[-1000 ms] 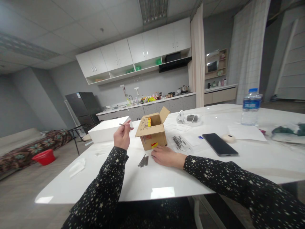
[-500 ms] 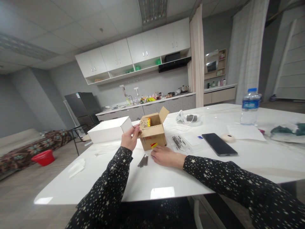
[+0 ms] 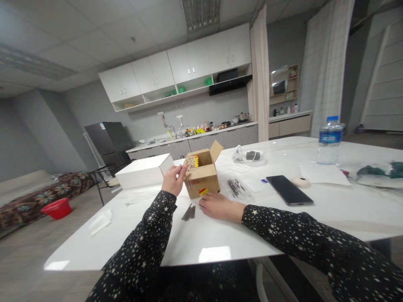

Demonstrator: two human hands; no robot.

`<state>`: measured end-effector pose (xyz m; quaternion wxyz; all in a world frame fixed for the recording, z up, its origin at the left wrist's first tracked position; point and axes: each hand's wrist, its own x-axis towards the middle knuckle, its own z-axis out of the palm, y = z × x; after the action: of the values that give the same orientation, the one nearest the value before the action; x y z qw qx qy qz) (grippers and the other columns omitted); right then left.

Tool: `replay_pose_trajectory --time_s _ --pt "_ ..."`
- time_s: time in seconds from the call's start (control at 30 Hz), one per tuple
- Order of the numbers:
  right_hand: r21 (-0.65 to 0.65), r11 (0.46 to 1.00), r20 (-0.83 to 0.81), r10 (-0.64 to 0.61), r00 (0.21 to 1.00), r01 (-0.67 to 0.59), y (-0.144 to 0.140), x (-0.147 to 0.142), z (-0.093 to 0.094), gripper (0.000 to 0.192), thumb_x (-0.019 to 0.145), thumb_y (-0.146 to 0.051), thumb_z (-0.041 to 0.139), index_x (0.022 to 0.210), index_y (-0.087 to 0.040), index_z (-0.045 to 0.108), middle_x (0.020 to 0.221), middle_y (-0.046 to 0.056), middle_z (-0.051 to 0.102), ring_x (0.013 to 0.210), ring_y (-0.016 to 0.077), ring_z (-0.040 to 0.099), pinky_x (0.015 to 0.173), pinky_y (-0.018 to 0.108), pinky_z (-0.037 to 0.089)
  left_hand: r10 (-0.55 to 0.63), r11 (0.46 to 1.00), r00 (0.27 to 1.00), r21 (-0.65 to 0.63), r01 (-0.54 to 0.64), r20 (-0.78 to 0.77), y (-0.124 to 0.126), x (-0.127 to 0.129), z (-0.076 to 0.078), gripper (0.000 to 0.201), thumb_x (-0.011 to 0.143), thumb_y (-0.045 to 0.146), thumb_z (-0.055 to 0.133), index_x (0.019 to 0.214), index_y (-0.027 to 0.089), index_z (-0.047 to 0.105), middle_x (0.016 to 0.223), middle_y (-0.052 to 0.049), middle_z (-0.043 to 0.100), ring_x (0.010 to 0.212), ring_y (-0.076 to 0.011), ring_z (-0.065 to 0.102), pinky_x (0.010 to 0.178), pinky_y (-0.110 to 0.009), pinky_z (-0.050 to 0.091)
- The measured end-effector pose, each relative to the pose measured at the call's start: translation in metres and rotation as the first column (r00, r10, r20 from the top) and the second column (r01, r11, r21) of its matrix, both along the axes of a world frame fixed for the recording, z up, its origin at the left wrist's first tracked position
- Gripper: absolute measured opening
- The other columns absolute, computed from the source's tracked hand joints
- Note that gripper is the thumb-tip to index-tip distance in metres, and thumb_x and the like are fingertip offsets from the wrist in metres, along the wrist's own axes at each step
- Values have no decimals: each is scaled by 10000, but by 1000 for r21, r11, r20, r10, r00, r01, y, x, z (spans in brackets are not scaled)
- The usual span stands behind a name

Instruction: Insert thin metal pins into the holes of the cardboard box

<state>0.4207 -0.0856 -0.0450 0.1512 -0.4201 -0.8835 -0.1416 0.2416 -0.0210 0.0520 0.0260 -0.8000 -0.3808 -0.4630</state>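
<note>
A cardboard box [image 3: 201,186] stands on the table with its top open and its right flap raised. Rows of small dark dots mark its left flap [image 3: 191,161]. At that flap's outer edge, my left hand [image 3: 174,179] has thumb and fingertips pinched together; whatever is between them is too small to make out. My right hand [image 3: 218,205] rests on the tabletop against the box's lower front, below a red and yellow label, with its fingers bent together and their tips partly hidden. Just left of it lies a small bundle of thin metal nails [image 3: 189,212].
A white box [image 3: 143,172] sits at the left. To the right are a clear bag of small metal pieces [image 3: 236,188], a black phone [image 3: 289,191], a round beige object [image 3: 301,181], a white device with a cable [image 3: 252,157] and a water bottle [image 3: 330,142].
My left hand has shifted slightly right and up along the flap, its fingertips now over the flap's edge. My right hand, the box and the nails stay where they were.
</note>
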Motion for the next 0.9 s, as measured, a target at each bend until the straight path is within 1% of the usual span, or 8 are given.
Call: replay_pose_trajectory --time_s 0.1,0.3,0.43,0.6,0.7,0.9 --pt "-4 1000 2 0 1000 0 0 0 0 276 982 -247 424 961 -116 666 976 136 664 961 231 606 875 362 461 13 1000 1000 -14 -13 -27 4 -2 1 469 931 531 417 814 193 721 811 -59 678 753 -170 613 760 -301 500" --pt "-21 1000 18 -5 1000 5 -2 -1 3 278 984 -239 420 979 -110 666 1010 147 663 973 226 607 885 354 459 7 999 998 -54 -10 -61 8 -1 3 419 924 482 424 809 193 705 891 -87 725 855 -221 652 819 -348 502" --pt "0 1000 23 2 1000 -2 -1 2 1 289 988 -244 406 971 -112 662 993 141 664 954 229 611 862 356 463 -15 997 997 -72 9 -77 9 2 5 358 907 445 450 783 207 687 922 -83 742 906 -230 658 869 -357 499" --pt "12 1000 21 2 1000 -2 0 4 -1 282 987 -243 411 968 -113 660 998 143 664 950 232 610 852 359 463 -13 996 998 -94 7 -69 9 7 6 394 918 470 430 804 195 688 923 -98 737 885 -229 665 853 -356 504" --pt "11 1000 27 4 1000 -5 -1 3 0 282 986 -238 412 967 -107 661 1001 144 664 956 235 612 857 360 460 -16 994 996 -109 6 -89 8 10 6 403 925 462 412 828 189 691 957 -103 732 926 -235 661 870 -362 498" --pt "-8 1000 19 -7 1000 7 -1 3 1 283 983 -247 421 968 -108 668 999 140 662 970 238 609 865 360 459 22 986 988 -161 -48 -156 4 16 9 410 940 438 378 909 178 693 1001 -102 718 974 -243 651 907 -384 485"
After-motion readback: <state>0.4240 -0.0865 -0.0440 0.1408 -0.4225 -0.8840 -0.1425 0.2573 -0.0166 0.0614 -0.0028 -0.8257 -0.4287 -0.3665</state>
